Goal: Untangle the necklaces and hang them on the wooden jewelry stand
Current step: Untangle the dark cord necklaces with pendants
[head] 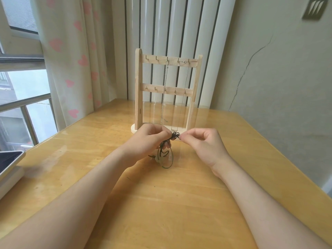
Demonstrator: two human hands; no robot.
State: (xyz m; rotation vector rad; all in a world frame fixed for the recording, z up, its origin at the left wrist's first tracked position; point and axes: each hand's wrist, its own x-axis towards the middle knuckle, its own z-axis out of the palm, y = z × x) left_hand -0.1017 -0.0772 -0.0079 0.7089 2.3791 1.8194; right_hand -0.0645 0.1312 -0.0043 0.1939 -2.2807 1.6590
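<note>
A wooden jewelry stand with two hook rails rises at the table's far middle. Two thin silver chain necklaces hang from its top rail, one ending in a small pendant near the base. Just in front of the stand, my left hand and my right hand both pinch a tangled dark cord necklace between thumb and fingertips. The knot sits between the two hands. The cord's loose loops and a pale pendant dangle below my left hand onto the table.
A tablet or laptop lies on a white block at the table's left edge. Behind the stand are a white ribbed radiator and a heart-print curtain. A window is on the left, a cracked wall on the right.
</note>
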